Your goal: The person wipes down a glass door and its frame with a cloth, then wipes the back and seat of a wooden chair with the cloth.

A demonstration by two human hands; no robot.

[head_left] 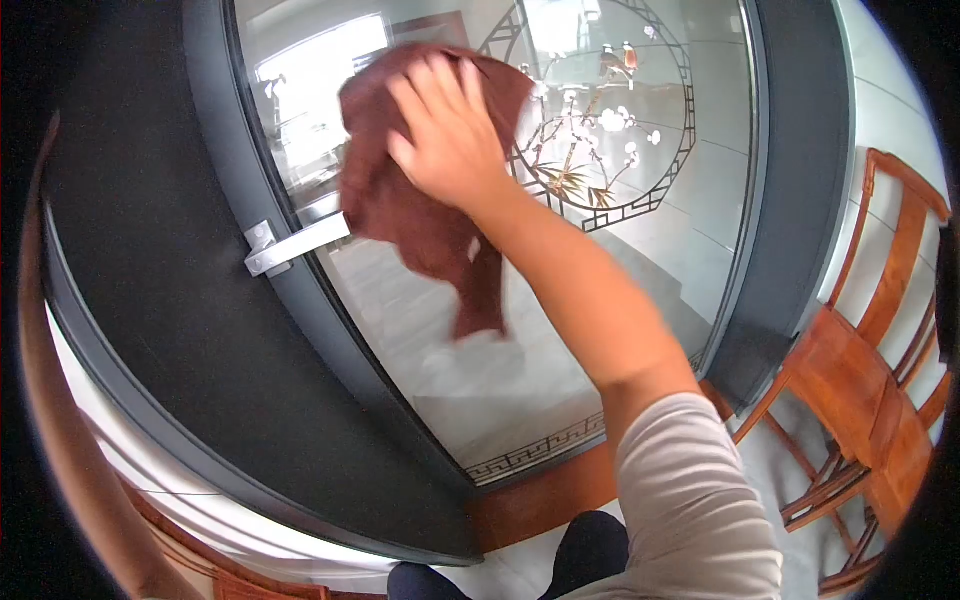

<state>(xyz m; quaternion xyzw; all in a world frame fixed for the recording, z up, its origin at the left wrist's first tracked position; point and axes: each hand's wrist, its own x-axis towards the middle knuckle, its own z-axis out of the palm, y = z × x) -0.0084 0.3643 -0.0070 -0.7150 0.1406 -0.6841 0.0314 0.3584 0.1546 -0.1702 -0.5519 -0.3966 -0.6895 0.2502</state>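
My right hand (445, 130) holds a dark reddish-brown cloth (385, 185) against a glass door panel (700, 190). The back of the hand faces me, with the fingers pointing up and slightly apart over the cloth and the thumb to the left. A loose end of the cloth hangs below the hand and is blurred. Just left of the cloth's lower part is a silver metal handle (300, 243) on the dark door frame (345, 365). My left hand does not show.
Black lattice lines, white blossoms and two birds decorate the glass, which carries bright reflections. A wooden chair (850, 380) stands at the right. A dark panel (130, 240) fills the left, beside a curved brown edge (75, 430). My legs show at the bottom.
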